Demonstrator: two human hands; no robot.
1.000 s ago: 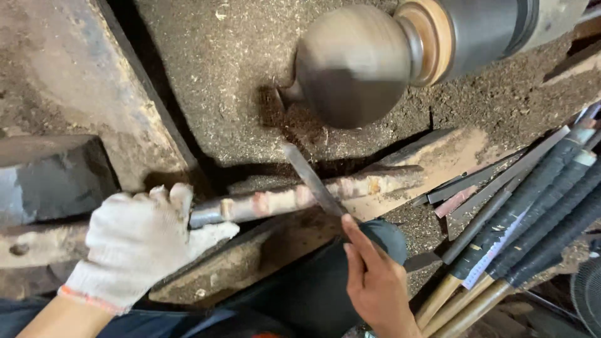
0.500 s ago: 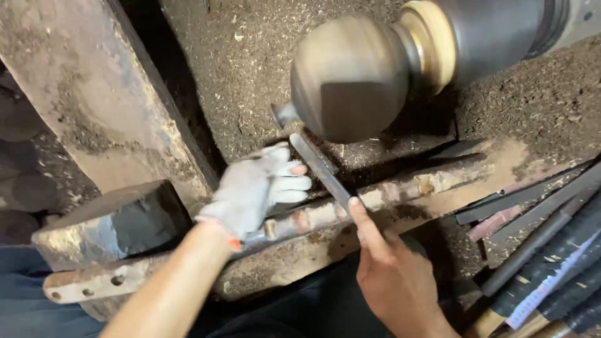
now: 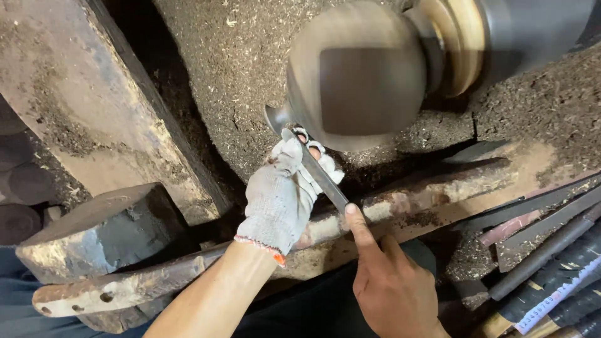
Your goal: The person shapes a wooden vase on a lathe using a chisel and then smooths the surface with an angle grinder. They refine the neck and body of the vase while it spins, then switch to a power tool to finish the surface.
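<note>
Both hands, gloved left hand [image 3: 285,194] and bare right hand [image 3: 391,281], now grip the chisel [image 3: 319,172] closer against the spinning workpiece [image 3: 357,81].

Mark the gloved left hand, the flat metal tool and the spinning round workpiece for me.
gloved left hand [image 3: 278,197]: head view, back of the glove.
flat metal tool [image 3: 322,176]: head view, middle of the blade.
spinning round workpiece [image 3: 357,91]: head view, centre of its blurred rounded face.

Spinning workpiece [image 3: 357,78] blurred; chisel [image 3: 319,175] tip hidden behind it.
</note>
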